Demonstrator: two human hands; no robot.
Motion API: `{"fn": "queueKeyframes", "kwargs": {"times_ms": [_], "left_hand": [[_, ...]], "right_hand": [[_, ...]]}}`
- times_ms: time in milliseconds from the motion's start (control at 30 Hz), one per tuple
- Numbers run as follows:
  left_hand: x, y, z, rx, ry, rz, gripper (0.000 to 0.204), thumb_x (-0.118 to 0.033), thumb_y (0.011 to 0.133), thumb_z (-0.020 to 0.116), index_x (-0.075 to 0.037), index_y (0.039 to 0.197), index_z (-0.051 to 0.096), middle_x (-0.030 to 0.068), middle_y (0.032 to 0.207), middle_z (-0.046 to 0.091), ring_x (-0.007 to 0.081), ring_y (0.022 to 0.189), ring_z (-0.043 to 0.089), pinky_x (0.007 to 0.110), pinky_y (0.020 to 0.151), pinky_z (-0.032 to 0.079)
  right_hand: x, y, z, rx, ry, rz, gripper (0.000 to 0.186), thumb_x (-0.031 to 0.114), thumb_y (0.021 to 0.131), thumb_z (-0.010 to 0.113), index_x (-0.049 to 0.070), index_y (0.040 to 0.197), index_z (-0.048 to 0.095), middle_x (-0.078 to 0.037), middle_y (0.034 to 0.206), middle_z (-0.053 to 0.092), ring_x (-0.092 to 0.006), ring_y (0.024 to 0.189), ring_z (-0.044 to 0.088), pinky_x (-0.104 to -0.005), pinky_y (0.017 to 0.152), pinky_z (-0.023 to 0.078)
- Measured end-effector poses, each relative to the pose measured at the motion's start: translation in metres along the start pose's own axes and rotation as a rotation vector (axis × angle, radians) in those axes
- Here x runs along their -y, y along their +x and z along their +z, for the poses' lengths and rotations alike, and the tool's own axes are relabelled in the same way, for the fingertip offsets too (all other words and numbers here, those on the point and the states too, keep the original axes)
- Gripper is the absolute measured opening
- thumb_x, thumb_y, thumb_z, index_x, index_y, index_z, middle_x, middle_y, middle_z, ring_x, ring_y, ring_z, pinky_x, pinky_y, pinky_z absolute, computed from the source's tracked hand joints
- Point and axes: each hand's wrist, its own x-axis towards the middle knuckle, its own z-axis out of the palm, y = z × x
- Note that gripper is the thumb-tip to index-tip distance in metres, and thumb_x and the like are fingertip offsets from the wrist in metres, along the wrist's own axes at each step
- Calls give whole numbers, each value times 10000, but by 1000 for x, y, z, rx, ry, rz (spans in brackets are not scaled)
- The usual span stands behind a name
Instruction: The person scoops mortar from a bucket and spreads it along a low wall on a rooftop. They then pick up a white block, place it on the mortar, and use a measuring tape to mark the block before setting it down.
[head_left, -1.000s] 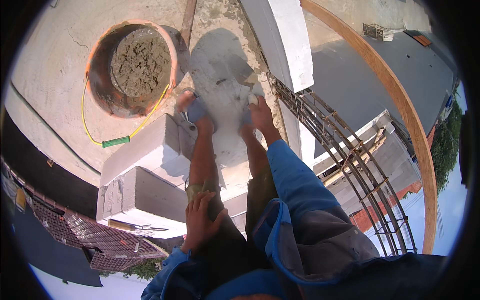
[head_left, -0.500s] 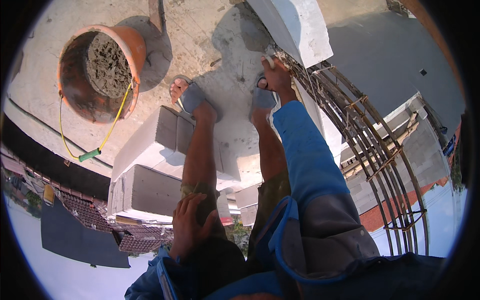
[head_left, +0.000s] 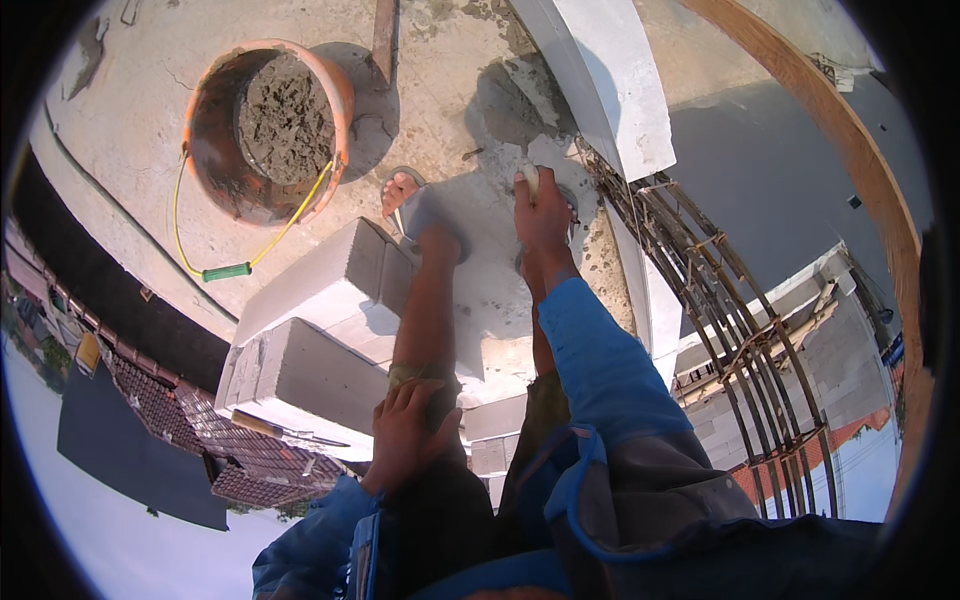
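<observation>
My right hand [head_left: 543, 215] is closed round the pale handle of what looks like a trowel [head_left: 529, 180], low over the concrete floor by my right foot. Its far end blends into a dark grey patch, so the blade is hard to make out. On my left knee rests my left hand [head_left: 412, 430], its fingers spread and holding nothing. An orange bucket [head_left: 340, 105] lies to the left, its mouth facing me, with grey wet mortar [head_left: 287, 118] inside. The bucket's yellow handle with a green grip [head_left: 227, 271] hangs toward me.
White blocks [head_left: 318, 270] are stacked beside my left leg. A long white block [head_left: 625, 90] stands at the far right, with a rusty rebar cage [head_left: 735, 300] alongside. A wooden plank [head_left: 384, 45] lies beyond the bucket; a curved-looking wooden beam [head_left: 850, 130] crosses the right side.
My right hand, with the trowel, has drawn back from the white block's edge toward me and slightly left. My left hand stays on the knee. The whole view has shifted.
</observation>
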Motion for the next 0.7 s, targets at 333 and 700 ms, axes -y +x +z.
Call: {"fn": "queueKeyframes", "kwargs": {"times_ms": [333, 700], "left_hand": [[9, -1, -17, -3, -56, -15, 504, -406, 938, 750, -143, 1355, 646, 161, 1365, 666, 420, 1317, 599, 580, 1100, 450], [38, 11, -54, 93, -125, -59, 539, -427, 950, 755, -121, 1374, 628, 187, 1384, 655, 418, 1314, 599, 548, 1102, 452]], "right_hand": [[182, -14, 2, 41, -123, -737, 403, 260, 956, 729, 60, 1295, 642, -172, 1067, 655, -397, 943, 691, -493, 857, 562], [-25, 38, 1, 200, 265, 365, 427, 439, 1083, 641, 147, 1393, 623, -22, 665, 562, -127, 519, 526, -321, 490, 433]]}}
